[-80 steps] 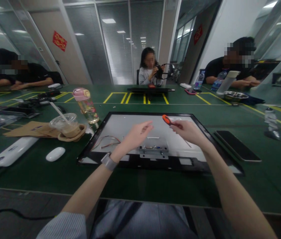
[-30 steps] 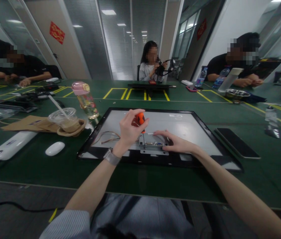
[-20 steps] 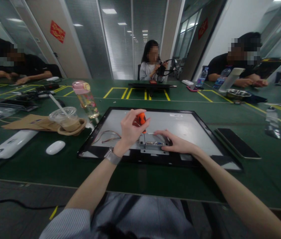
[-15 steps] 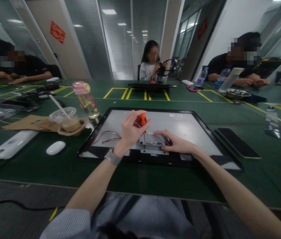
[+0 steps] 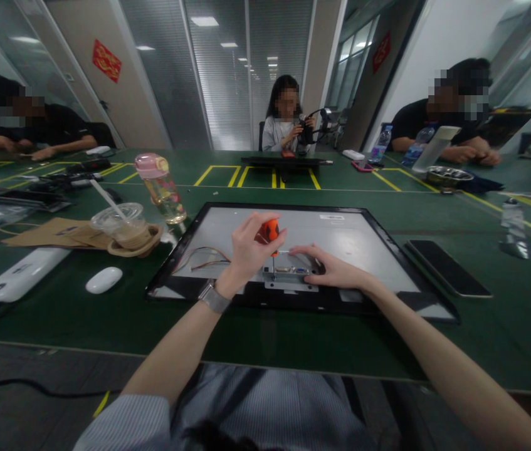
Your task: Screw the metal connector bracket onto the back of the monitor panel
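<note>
A flat display panel (image 5: 354,241) with a black frame lies back side up in front of me. Near its front edge sits a metal bracket with ports (image 5: 288,280). My left hand (image 5: 247,244), closed, grips the handle of an orange and black screwdriver (image 5: 273,230). The shaft points down at the left part of the bracket; whether the tip sits on a screw is too small to tell. From the right, my right hand (image 5: 335,268) holds the bracket between thumb and fingers. Thin wires (image 5: 206,254) lie on the panel to the left.
Left of the panel are a white mouse (image 5: 104,280), a white power strip (image 5: 18,275), a plastic cup (image 5: 121,222) in a cardboard holder and a pink-lidded bottle (image 5: 162,188). A black phone (image 5: 448,268) lies at the right. Several people sit around the green table (image 5: 227,335).
My left hand and the screwdriver handle have shifted slightly right and down, and the handle leans a little differently. My right hand stays on the bracket.
</note>
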A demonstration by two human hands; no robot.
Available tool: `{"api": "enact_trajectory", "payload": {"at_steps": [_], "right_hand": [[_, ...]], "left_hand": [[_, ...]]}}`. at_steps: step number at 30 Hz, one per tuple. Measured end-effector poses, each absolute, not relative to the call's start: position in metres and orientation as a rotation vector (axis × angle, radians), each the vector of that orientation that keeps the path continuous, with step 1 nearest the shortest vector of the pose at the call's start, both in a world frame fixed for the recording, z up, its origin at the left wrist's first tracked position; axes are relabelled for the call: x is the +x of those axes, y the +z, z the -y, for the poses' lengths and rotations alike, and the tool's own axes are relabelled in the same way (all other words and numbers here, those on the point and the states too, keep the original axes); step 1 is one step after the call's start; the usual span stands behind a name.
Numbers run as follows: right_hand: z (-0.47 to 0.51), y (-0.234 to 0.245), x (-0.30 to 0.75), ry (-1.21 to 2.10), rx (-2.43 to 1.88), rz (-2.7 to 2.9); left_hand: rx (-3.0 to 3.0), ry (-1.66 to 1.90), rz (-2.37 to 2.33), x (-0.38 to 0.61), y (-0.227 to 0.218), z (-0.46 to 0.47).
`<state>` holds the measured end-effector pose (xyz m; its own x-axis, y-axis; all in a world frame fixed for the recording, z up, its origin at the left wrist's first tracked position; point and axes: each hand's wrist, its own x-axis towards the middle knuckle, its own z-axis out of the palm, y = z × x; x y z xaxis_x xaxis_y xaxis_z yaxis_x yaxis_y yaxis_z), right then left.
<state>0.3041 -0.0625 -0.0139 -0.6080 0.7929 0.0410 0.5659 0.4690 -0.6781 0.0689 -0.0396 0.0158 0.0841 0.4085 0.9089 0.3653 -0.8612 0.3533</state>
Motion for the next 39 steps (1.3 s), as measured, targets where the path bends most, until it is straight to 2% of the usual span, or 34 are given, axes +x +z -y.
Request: {"api": "enact_trajectory", "payload": {"at_steps": [11,18,25,31,39], "right_hand": [[0.063,-0.015,0.305,0.908,-1.119,2.358],[0.060,-0.018,0.304,0.903,-1.115,2.357],[0.060,-0.014,0.305,0.918,-1.068,2.417],[0.057,-0.017,0.306,0.982,-1.146,2.314],[0.059,-0.020,0.302,0.806,-1.097,2.406]], "left_hand": [[2.419,2.023,-0.700,0.070,0.017,0.047],[1.912,1.652,-0.617,0.072,0.022,0.058],[1.956,1.793,-0.729,0.070,0.027,0.051],[1.901,1.639,-0.661,0.066,0.030,0.049],[1.832,1.597,-0.635,0.068,0.027,0.045]]}}
